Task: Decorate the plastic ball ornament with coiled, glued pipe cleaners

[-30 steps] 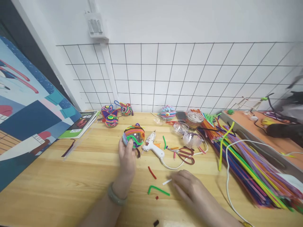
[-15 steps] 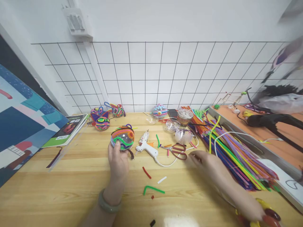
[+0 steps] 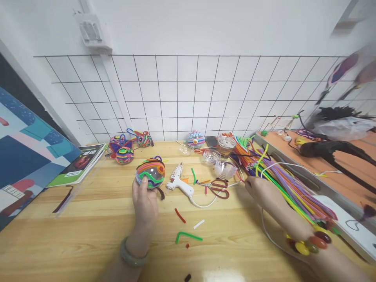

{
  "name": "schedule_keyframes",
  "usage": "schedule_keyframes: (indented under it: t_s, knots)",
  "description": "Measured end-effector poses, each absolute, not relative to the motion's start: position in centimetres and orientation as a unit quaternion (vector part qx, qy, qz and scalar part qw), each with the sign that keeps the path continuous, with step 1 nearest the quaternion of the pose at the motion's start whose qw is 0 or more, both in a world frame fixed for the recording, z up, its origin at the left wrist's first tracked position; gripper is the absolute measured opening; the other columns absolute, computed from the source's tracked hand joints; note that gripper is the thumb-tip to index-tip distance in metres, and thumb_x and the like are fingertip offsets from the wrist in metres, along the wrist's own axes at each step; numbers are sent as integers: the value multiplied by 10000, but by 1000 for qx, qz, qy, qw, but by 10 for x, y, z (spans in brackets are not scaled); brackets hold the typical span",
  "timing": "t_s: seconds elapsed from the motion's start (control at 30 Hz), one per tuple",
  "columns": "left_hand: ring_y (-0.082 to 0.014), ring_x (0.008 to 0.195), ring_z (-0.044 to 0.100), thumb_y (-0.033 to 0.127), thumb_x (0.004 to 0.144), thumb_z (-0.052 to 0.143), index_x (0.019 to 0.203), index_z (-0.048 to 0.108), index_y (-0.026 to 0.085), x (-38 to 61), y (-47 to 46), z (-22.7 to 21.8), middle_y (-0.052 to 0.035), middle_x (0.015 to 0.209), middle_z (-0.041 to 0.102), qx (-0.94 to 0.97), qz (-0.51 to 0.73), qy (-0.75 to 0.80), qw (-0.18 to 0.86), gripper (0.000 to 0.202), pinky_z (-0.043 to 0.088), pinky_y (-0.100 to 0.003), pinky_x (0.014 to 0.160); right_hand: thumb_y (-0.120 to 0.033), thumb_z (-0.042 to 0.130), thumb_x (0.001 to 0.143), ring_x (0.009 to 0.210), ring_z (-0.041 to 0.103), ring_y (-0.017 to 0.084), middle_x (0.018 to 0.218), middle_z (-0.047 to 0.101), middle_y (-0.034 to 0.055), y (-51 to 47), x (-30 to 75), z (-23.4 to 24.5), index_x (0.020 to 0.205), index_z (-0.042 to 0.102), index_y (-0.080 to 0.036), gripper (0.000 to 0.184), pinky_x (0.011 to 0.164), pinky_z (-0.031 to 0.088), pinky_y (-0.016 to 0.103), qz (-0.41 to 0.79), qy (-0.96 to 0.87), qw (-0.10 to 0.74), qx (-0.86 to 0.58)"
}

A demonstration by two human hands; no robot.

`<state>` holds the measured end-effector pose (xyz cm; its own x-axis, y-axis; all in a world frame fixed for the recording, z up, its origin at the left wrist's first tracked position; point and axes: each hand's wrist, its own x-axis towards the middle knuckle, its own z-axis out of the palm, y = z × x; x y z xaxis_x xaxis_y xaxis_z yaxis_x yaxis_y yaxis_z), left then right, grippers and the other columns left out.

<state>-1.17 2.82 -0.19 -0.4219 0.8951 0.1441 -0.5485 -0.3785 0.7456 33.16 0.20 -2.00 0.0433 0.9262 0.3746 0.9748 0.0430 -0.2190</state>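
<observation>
My left hand [image 3: 144,201] is wrapped around a clear ball covered in coloured pipe cleaners [image 3: 150,173], resting it on the wooden table [image 3: 88,231]. A green bangle sits on that wrist. My right hand [image 3: 261,190] reaches to the edge of a big pile of coloured pipe cleaners [image 3: 288,184], fingertips touching the strands; I cannot make out whether it grips one. A beaded bracelet is on that wrist. A white glue gun [image 3: 179,183] and red-handled scissors [image 3: 219,188] lie between my hands.
Cut pipe cleaner bits, green [image 3: 188,236], red [image 3: 179,215] and white, lie near the front. Finished decorated balls [image 3: 123,150] and clear half shells [image 3: 223,168] stand by the wire-grid wall. A booklet [image 3: 80,162] lies left; an orange tray [image 3: 331,156] is on the right.
My right hand has moved from the cut bits in front, rightward and away, to the pipe cleaner pile. My left hand keeps holding the ball; the view has shifted a little.
</observation>
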Motion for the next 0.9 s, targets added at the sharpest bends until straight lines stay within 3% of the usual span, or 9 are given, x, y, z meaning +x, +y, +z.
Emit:
schedule_keyframes:
  t_s: [0.07, 0.17, 0.3, 0.37, 0.5, 0.6, 0.67, 0.83, 0.9]
  knots:
    - [-182, 911, 623, 358, 817, 626, 1082, 597, 225, -11, 28, -1, -50, 1056, 667, 276, 782, 313, 463, 298, 502, -316, 749, -223, 452, 942, 607, 647, 188, 690, 680, 106, -13, 337, -5, 687, 639, -197, 318, 546, 447, 297, -39, -695, 188, -693]
    - [-195, 936, 623, 374, 816, 623, 1067, 606, 237, -10, 26, 1, -52, 1089, 664, 276, 778, 315, 468, 287, 498, -334, 770, -248, 474, 912, 590, 665, 241, 713, 709, 133, -39, 342, 11, 711, 617, -238, 247, 476, 418, 322, -26, -686, 172, -707]
    - [-210, 961, 619, 383, 822, 611, 1062, 599, 245, -8, 22, 4, -49, 1094, 664, 275, 772, 319, 475, 277, 494, -350, 784, -267, 466, 890, 570, 679, 248, 683, 710, 74, -76, 335, 5, 700, 587, -279, 226, 496, 451, 334, -9, -682, 162, -713]
    - [-211, 959, 617, 377, 817, 617, 1054, 599, 241, -7, 22, 5, -46, 1066, 668, 267, 774, 317, 479, 274, 491, -352, 788, -273, 491, 867, 531, 663, 221, 582, 663, 39, -93, 321, -6, 600, 538, -271, 270, 476, 434, 308, 35, -704, 140, -695]
    - [-218, 966, 617, 378, 811, 622, 1048, 601, 236, -7, 22, 5, -49, 1056, 669, 267, 774, 315, 480, 277, 492, -359, 793, -213, 448, 865, 506, 652, 183, 573, 674, -1, -113, 275, -24, 739, 592, -265, 199, 481, 434, 262, 101, -725, 148, -665]
    - [-222, 996, 613, 370, 813, 622, 1054, 598, 237, -7, 23, 3, -52, 1083, 668, 270, 776, 316, 474, 276, 494, -362, 805, -208, 410, 903, 510, 644, 159, 579, 664, -9, -114, 248, -21, 705, 568, -254, 257, 464, 426, 227, 173, -755, 147, -615]
    - [-220, 1010, 611, 368, 815, 619, 1052, 600, 237, -8, 24, 2, -52, 1094, 668, 270, 777, 318, 472, 272, 492, -366, 821, -176, 393, 911, 596, 672, 157, 687, 697, -2, -108, 243, -16, 810, 613, -257, 255, 525, 462, 216, 213, -776, 150, -574]
    - [-198, 954, 624, 364, 810, 628, 1027, 618, 228, -7, 24, 1, -49, 1061, 677, 265, 774, 313, 481, 256, 502, -342, 787, -62, 426, 862, 776, 657, 202, 892, 670, 67, -82, 263, -21, 888, 640, -221, 268, 684, 485, 292, 96, -818, 130, -553]
    - [-189, 913, 632, 367, 802, 639, 1023, 623, 224, -6, 23, 1, -51, 1033, 682, 262, 770, 309, 492, 263, 508, -325, 752, -48, 435, 856, 786, 637, 210, 867, 654, 74, -72, 271, -30, 863, 635, -208, 257, 692, 468, 302, 39, -845, 134, -516]
